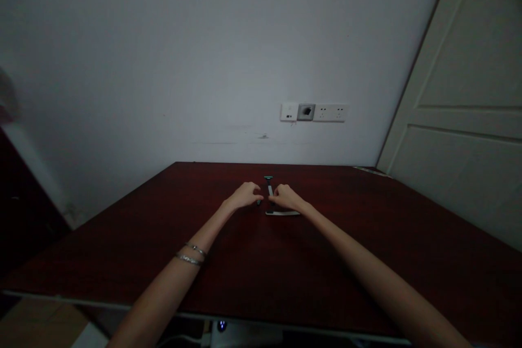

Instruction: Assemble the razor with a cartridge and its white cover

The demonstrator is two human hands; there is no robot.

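Our forearms (pixel 171 291) cross the red bench (pixel 261 277) towards a razor-like tool (pixel 269 190). Right of the tool, our right hand (pixel 286 197) bends its fingers at the handle; left of it, our left hand (pixel 244 194) curls by a small dark piece (pixel 258 203). We cannot tell whether either grasps. A pale strip (pixel 283 213) lies on the tool's near side.
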